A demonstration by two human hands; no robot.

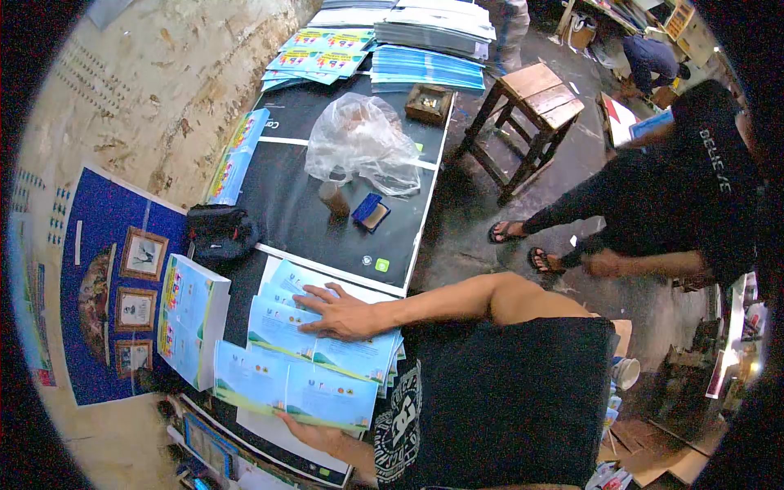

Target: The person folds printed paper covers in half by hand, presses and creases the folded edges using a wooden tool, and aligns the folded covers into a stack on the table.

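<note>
My right hand (343, 315) lies flat with fingers spread on a fanned pile of blue printed sheets (278, 322). Below it, my left hand (314, 434) is at the near edge of another printed sheet (327, 396), which overlaps the pile. Part of the left hand is hidden by this sheet, and its fingers appear closed on the edge. The sheets show a pale blue sky, green hills and small logos. Beside the pile, toward the wall, stands a thick block of stacked printed covers (194, 318).
On the black table (286, 192) are a clear plastic bag (359, 143), a brown cup (333, 200), a blue stamp pad (371, 213) and a wooden box (429, 104). Paper stacks (429, 65) fill the far end. A wooden stool (535, 94) and a person (678, 188) are on the right.
</note>
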